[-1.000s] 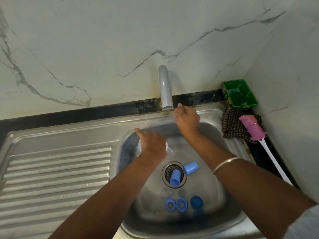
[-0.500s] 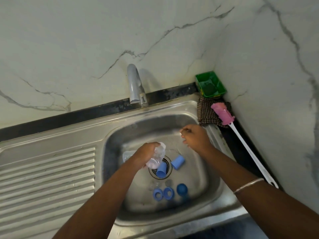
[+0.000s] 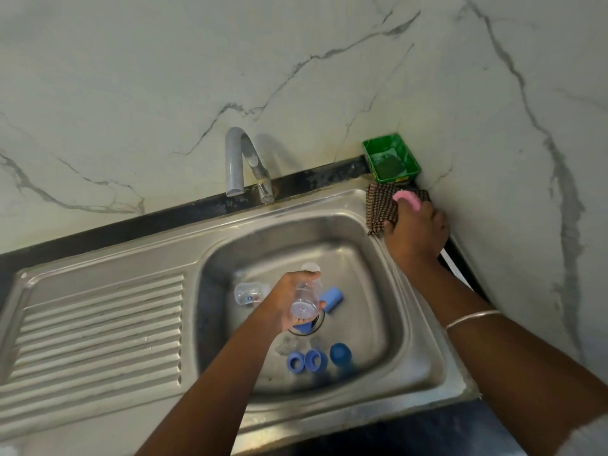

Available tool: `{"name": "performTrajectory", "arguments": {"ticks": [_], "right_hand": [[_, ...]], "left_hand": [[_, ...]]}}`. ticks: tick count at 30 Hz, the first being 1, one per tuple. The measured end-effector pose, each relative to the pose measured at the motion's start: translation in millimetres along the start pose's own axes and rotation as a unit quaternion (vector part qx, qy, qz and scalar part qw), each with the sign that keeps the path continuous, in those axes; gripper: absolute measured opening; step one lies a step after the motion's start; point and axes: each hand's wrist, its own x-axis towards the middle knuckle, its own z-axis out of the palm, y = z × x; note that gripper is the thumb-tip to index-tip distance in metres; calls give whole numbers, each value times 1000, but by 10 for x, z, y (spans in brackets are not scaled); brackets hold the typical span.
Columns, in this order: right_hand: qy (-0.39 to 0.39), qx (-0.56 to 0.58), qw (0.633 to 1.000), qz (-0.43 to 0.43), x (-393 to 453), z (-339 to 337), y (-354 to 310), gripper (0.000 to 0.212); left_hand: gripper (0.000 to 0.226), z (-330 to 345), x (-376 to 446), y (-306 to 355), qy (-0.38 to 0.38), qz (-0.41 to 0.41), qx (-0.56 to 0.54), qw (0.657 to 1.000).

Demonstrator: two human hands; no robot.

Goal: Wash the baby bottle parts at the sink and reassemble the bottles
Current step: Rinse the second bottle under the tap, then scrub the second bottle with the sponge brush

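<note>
Support: steel sink (image 3: 427, 383)
By drain (image 3: 316, 324): blue cap (image 3: 331, 300), clear bottle (image 3: 248, 293)
Nearer than drain: two blue rings (image 3: 307, 360), blue lid (image 3: 340, 354)
Far-right rim: checked cloth (image 3: 381, 205), green tray (image 3: 391, 158)

My left hand (image 3: 289, 302) holds a clear bottle (image 3: 305, 299) over the sink (image 3: 424, 363); my right hand (image 3: 416, 236) covers the pink brush (image 3: 408, 198) on the checked cloth (image 3: 381, 205).

Blue bottle rings (image 3: 307, 360); pink brush head (image 3: 408, 198); brown checked cloth (image 3: 381, 209); green tray (image 3: 391, 158); grey-veined white marble wall (image 3: 296, 77).
</note>
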Motion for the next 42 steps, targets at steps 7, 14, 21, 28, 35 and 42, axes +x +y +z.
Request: {"name": "performTrajectory", "arguments": {"ticks": [7, 14, 21, 28, 35, 42], "right_hand": [[-9, 109, 992, 57, 103, 62, 108, 66], [-9, 137, 991, 3, 49, 15, 196, 58], [-6, 132, 984, -121, -296, -143, 24, 62], [-96, 193, 952, -215, -1040, -194, -579, 60], [-150, 237, 913, -294, -1579, -267, -986, 58], [-156, 216, 924, -274, -1820, -288, -1220, 52]], "left_hand": [[30, -34, -96, -105, 35, 31, 4, 999], [48, -42, -150, -98, 43, 102, 19, 994], [44, -64, -172, -36, 35, 142, -70, 987], [28, -228, -322, -91, 5, 109, -128, 986], [42, -425, -386, -165, -23, 121, -183, 975], [50, -533, -507, -209, 3, 91, -181, 979]]}}
